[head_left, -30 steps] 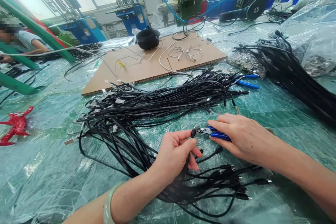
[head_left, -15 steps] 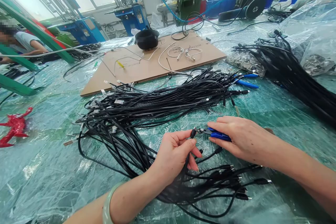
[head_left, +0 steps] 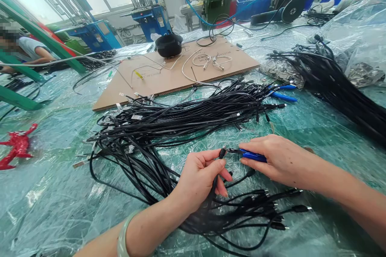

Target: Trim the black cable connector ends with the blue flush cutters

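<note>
My left hand pinches a black cable close to its connector end, which points up. In my right hand is a pair of blue-handled cutting pliers, its jaws at the tip of that connector. Whether the jaws touch the metal I cannot tell. Under and around my left hand lies a loose bunch of black cables, their connector ends spread to the right. Behind it, a thicker bundle of black cables stretches across the table, with pale plugs at its left end.
Cardboard sheets lie behind the bundle, bearing a black bowl-shaped object and white cables. Blue handles stick out at the bundle's right end. More black cables lie at right, a red figure at left. A person sits far left.
The plier handles have drawn closer together as my right hand squeezes. My left hand and the cable have stayed in place.
</note>
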`<state>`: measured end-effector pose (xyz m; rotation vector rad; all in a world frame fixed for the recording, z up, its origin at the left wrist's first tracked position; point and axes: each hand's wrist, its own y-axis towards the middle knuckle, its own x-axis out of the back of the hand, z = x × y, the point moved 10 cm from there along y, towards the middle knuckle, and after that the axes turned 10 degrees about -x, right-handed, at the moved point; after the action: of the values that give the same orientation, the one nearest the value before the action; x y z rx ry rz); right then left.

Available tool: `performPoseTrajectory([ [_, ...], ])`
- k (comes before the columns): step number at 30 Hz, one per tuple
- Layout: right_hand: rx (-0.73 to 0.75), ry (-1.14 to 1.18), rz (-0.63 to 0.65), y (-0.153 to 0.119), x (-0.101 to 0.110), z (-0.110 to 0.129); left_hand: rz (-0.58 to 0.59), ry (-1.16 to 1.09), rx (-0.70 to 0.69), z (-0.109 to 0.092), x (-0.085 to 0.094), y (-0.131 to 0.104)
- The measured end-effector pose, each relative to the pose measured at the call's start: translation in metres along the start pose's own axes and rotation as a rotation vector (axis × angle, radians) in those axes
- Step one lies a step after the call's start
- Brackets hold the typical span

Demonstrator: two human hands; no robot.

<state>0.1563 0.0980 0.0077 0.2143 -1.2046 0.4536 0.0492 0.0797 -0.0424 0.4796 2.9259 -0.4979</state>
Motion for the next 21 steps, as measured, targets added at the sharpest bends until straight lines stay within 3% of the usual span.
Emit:
performPoseTrajectory([
  [13, 0.002, -0.069, -0.082, -0.002, 0.003, -0.004, 0.004, -0.063, 0.016, 0.002, 0.0, 0.001],
  [21, 0.005, -0.081, -0.17, -0.001, 0.011, -0.004, -0.008, -0.238, 0.085, 0.007, 0.0, 0.002],
])
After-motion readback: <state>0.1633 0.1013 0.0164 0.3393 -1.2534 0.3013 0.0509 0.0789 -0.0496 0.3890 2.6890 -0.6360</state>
